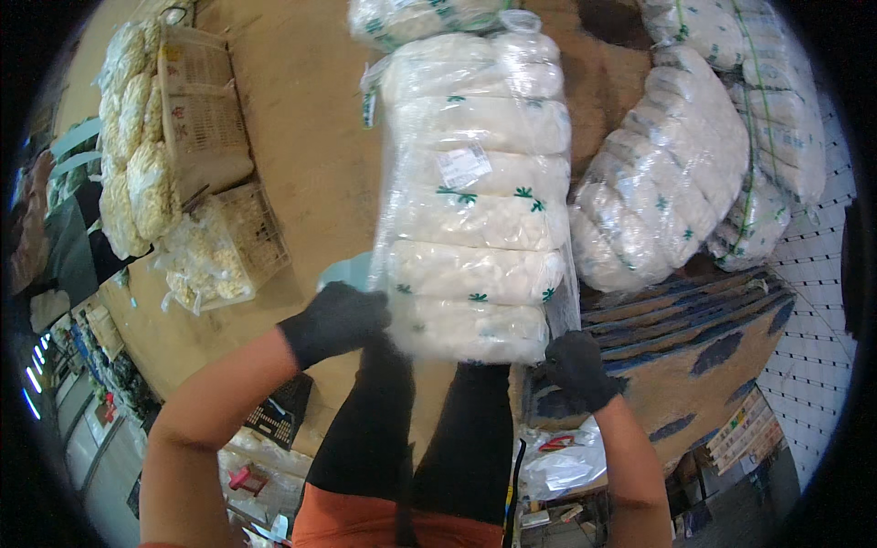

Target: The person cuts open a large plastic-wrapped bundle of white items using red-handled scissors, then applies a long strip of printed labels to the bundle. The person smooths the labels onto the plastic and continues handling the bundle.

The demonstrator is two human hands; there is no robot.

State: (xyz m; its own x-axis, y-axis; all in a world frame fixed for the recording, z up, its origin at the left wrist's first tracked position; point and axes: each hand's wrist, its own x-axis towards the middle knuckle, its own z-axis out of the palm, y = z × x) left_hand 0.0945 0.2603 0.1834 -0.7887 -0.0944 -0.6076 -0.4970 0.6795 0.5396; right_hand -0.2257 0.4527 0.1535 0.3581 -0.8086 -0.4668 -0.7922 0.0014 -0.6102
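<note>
A long clear plastic bag (475, 228) lies lengthwise in front of me, packed with a stack of soft white packs printed with small green leaf shapes. A white label sticker (464, 166) is stuck on its upper half. At the bag's near left corner, my left hand (340, 318), in a dark glove, is closed on the plastic edge. My right hand (581, 369), gloved the same, is closed in a fist on the plastic at the near right corner. The fingertips of both hands are partly hidden. The bag's near end reaches over my legs.
Similar filled bags (671, 164) are piled on the right, and another (425, 16) lies beyond mine. Leftward stand crates (203, 105) of yellowish bagged goods. Flattened cardboard (703, 352) is stacked at right. A black basket (279, 411) sits low left, near my legs.
</note>
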